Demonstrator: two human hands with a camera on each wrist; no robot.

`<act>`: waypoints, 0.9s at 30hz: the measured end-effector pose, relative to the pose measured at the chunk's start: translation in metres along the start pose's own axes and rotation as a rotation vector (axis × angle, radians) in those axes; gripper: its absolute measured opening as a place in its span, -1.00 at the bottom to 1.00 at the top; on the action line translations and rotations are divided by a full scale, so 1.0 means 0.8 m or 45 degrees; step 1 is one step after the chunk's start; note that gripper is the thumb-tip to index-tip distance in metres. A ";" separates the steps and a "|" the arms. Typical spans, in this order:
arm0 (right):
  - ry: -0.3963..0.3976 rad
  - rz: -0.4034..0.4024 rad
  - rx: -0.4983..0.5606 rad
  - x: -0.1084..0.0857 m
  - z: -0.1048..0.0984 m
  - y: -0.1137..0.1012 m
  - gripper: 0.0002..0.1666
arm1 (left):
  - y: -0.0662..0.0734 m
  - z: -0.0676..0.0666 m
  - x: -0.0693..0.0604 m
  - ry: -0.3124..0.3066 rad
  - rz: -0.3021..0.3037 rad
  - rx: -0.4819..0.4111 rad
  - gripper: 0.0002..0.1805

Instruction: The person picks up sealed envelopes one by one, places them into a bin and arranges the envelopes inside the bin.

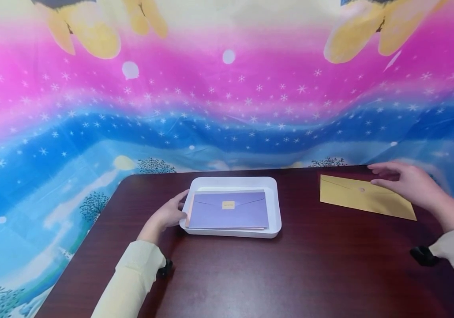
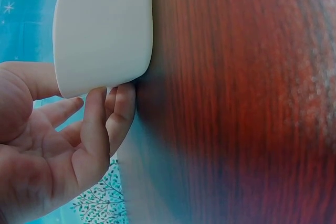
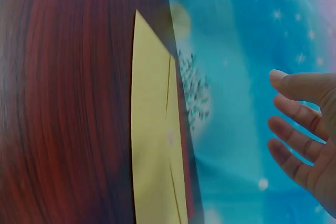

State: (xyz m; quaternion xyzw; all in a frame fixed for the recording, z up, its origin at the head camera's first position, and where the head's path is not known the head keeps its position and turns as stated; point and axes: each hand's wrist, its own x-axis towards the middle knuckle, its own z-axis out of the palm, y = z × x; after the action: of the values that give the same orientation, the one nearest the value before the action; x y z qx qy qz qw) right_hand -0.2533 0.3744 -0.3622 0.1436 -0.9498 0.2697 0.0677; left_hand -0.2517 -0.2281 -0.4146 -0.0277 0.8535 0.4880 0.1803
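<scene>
My left hand point(image 1: 169, 212) grips the left end of a white tray point(image 1: 230, 235). In the left wrist view its thumb reaches behind the tray wall point(image 2: 105, 40), while curled fingers touch the lower edge. A purple envelope point(image 1: 211, 216) with a pale yellow square sticker lies in the tray, over other envelopes whose edges peek out. To the right, my right hand point(image 1: 413, 181) hovers over a yellow envelope point(image 1: 350, 198), fingers loosely bent and holding nothing. In the right wrist view a gap separates that hand from the yellow envelope. A red edge point(image 3: 189, 198) shows beneath this envelope.
The dark reddish-brown table point(image 1: 227, 274) has its far edge just behind the tray and the yellow envelope. Behind it hangs a pink and blue cloth point(image 1: 227, 97) with snowflakes. Black straps or devices point(image 1: 424, 256) sit at both wrists.
</scene>
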 end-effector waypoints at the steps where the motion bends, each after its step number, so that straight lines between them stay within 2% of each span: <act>1: 0.011 -0.005 -0.008 -0.001 -0.001 0.006 -0.46 | 0.001 0.000 0.000 0.001 0.000 0.002 0.04; 4: 0.024 -0.019 -0.039 -0.002 -0.003 0.021 -0.47 | 0.003 0.000 -0.001 0.007 0.000 0.017 0.03; 7: -0.014 0.011 -0.079 -0.004 -0.003 0.032 -0.44 | 0.004 0.000 0.000 0.008 0.000 0.028 0.03; 12: -0.186 0.112 -0.102 -0.005 -0.005 0.046 -0.29 | 0.003 0.001 0.001 0.012 -0.007 0.029 0.03; 17: -0.308 0.139 -0.114 -0.009 -0.004 0.065 -0.24 | 0.004 0.002 0.001 0.008 0.001 0.040 0.03; 22: -0.363 0.157 -0.150 -0.015 0.004 0.091 -0.20 | 0.007 0.005 0.002 0.003 -0.002 0.028 0.03; 27: -0.374 0.157 -0.204 -0.012 0.004 0.101 -0.08 | 0.010 0.005 0.004 0.003 -0.005 0.009 0.02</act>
State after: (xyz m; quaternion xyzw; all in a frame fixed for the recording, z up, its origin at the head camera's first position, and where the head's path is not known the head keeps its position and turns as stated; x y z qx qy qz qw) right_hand -0.2692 0.4408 -0.4064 0.1173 -0.9749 0.1731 -0.0771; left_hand -0.2552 -0.2200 -0.4110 -0.0292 0.8554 0.4846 0.1805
